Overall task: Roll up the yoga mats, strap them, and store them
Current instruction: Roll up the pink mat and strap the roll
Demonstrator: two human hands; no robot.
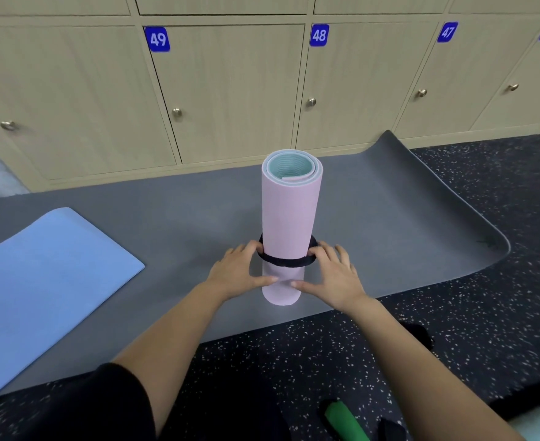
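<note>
Both hands hold the black strap point(286, 261) ringing the pink rolled mat point(289, 205), left hand point(240, 265) at its left, right hand point(332, 272) at its right. It stands upright on the grey mat point(389, 218), strap low; any slide runs along that vertical axis.

Gym locker room: numbered lockers point(227, 90), speckled rubber floor point(453, 329), yoga mats point(289, 224).
</note>
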